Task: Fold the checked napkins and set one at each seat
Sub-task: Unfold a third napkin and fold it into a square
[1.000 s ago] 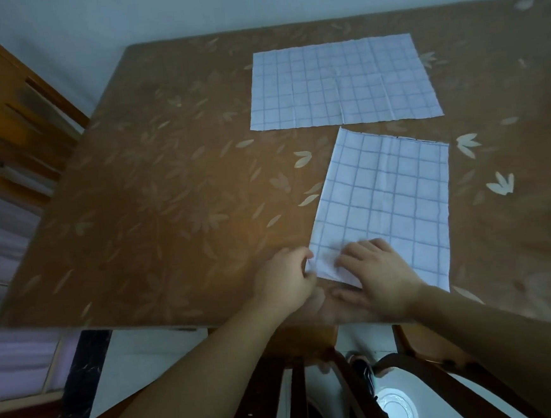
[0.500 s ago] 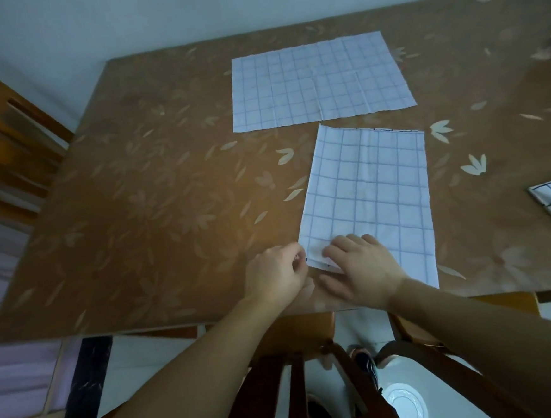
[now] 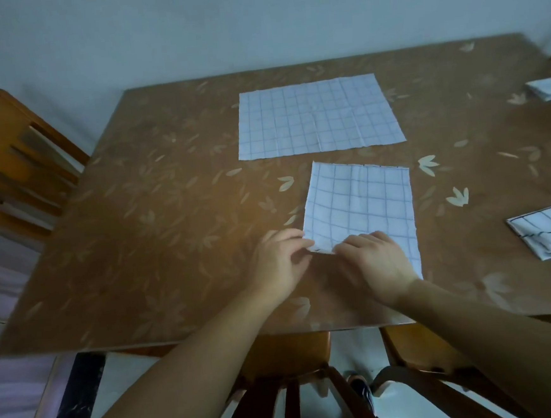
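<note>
Head cam: left hand (image 3: 280, 264) is pinching the near-left corner of the half-folded napkin (image 3: 359, 202) lying on the table (image 3: 139, 252), and the right hand (image 3: 375, 262) looks to be nipping the edge just beside it, bit blurry though. Two folded napkins (image 3: 546, 233) are already sitting at the right and one flat napkin (image 3: 316, 116) is waiting further back, so I'm guessing roughly halfway

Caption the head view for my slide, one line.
Left hand and right hand pinch the near-left corner of a half-folded checked napkin; an unfolded napkin lies beyond.
</note>
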